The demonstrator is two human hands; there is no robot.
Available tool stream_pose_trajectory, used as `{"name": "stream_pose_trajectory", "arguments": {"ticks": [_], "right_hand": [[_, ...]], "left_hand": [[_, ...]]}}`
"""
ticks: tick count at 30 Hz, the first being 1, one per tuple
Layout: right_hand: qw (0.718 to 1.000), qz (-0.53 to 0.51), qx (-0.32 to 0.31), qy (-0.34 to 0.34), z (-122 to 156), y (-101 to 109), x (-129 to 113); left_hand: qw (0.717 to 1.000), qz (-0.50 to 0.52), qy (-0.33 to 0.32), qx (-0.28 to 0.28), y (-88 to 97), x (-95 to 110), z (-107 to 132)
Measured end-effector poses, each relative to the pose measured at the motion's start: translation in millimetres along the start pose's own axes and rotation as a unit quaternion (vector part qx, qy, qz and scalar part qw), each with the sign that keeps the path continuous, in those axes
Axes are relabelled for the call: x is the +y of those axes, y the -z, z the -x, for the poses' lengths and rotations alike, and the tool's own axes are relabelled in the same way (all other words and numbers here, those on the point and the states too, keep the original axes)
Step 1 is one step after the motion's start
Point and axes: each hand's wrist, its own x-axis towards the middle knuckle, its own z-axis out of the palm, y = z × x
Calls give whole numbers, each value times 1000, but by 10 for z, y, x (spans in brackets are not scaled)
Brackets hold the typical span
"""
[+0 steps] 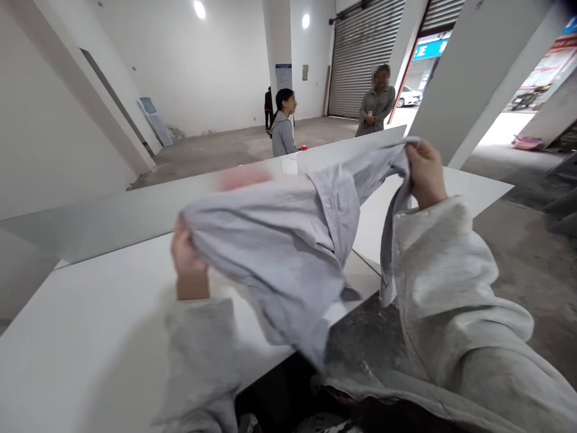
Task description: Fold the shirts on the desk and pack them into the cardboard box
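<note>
A light grey shirt is stretched in the air between my two hands, over the near edge of a white table. At its left end, my left hand is closed round the bunched cloth. My right hand is raised higher and grips the narrow far end, which looks like a sleeve. From that hand a strip of the same cloth hangs down beside my forearm. A seam with folds runs across the middle of the garment, and its lower part droops past the table edge. The left hand is slightly blurred.
The white table has a low glass-like panel along its far side. Beyond it, one person sits and another stands near a roller shutter. A blurred reddish patch shows behind the shirt.
</note>
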Motion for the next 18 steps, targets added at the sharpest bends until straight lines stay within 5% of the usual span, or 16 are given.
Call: {"name": "stream_pose_trajectory", "arguments": {"ticks": [3,8,10,14,16,18], "right_hand": [[998,-45,-25,-26,6,-143,-147],[964,-57,-250,-77,522,-909,20],[933,56,-349,-67,773,-1166,120],[858,213,-468,-9,1122,-1454,182],[855,204,-477,13,1231,-1591,105],[852,185,-487,46,1335,-1789,-33]], "left_hand": [[997,-66,-41,1,727,322,-31],[961,-270,65,-6,1610,310,347],[925,-355,123,-63,1785,301,570],[807,-417,291,-300,1901,422,900],[804,-386,327,-312,1896,430,917],[828,-396,315,-243,1860,334,837]]}}
